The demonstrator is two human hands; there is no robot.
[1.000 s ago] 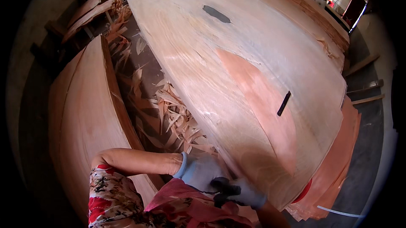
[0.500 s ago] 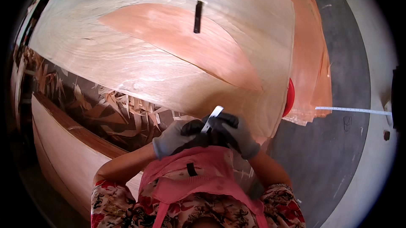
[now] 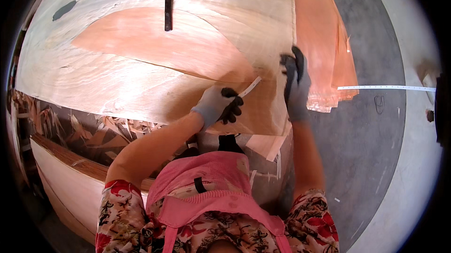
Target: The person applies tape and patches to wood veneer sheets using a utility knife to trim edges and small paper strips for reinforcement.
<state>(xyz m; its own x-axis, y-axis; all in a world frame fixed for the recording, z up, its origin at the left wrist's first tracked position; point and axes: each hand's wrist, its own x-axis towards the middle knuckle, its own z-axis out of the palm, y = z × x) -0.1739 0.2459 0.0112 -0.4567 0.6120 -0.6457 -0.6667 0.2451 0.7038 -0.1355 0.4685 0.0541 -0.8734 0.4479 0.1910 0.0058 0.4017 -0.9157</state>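
My left hand, in a grey glove with black fingers, is closed on a narrow white strip with small dark marks. The strip slants up and right over a large pale wood veneer sheet. Its tip lies near the pointed right end of an orange-pink, leaf-shaped veneer piece. My right hand, gloved alike, is over the sheet's right edge with its fingers apart; I see nothing in it. A black narrow bar lies across the upper edge of the leaf-shaped piece.
Orange veneer sheets are stacked beyond the right edge. A white marked strip stretches from them across the grey floor. Veneer scraps lie below the pale sheet at left, beside a curved stack of wood sheets.
My hands have parted from in front of my apron. The left has reached forward with the white strip; the right has moved to the sheet's right edge. The red round thing there no longer shows.
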